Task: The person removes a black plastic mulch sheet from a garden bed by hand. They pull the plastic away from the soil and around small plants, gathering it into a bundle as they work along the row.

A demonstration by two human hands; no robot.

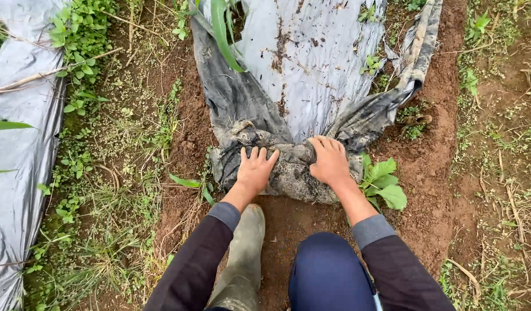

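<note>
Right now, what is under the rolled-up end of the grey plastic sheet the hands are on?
Bare brown soil shows around the rolled plastic sheet, with a leafy weed beside it. The left hand and right hand press on the roll; directly beneath is covered.

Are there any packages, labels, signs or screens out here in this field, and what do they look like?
None in view, only bare plastic and soil.
Both hands, left hand and right hand, press on the bunched end of a muddy grey plastic sheet laid along the soil bed.
A second grey sheet lies at the left edge, unmarked.
</note>
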